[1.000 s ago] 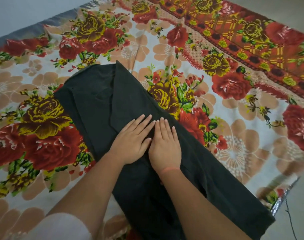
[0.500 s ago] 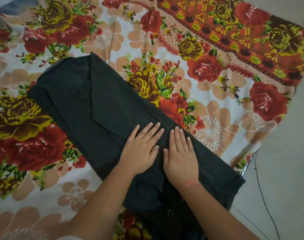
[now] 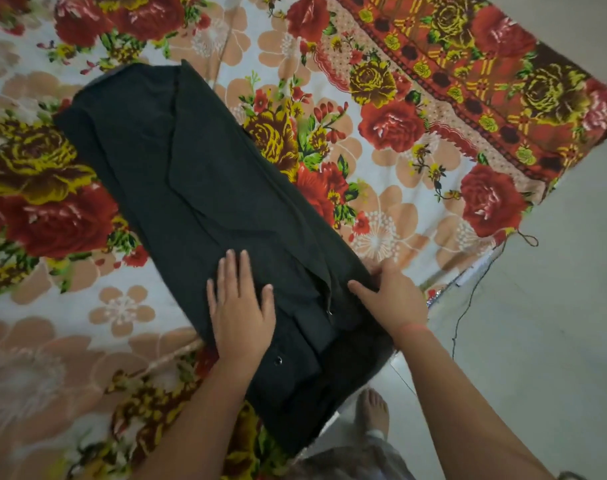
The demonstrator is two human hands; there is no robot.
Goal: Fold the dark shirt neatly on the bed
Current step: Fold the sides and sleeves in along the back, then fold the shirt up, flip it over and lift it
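The dark shirt (image 3: 205, 188) lies on the bed as a long narrow strip, running diagonally from the upper left down to the bed's near edge, with its sides folded inward. Metal snap buttons show near its lower end. My left hand (image 3: 241, 310) rests flat on the lower part of the strip, fingers straight and spread. At the shirt's right edge is my right hand (image 3: 394, 299); its thumb lies on top of the cloth and its fingers curl round the edge. The lower end of the shirt hangs slightly over the bed's edge.
The floral bedspread (image 3: 381, 143) in red, yellow and peach covers the bed. Its edge runs diagonally at the right, with grey floor (image 3: 537, 341) beyond. A thin dark cord (image 3: 468, 299) trails on the floor. My bare foot (image 3: 373, 408) stands below the shirt's end.
Both hands slid down the shirt toward its lower end. They were side by side pressing flat; now my right hand has moved apart to the right edge and taken hold of it.
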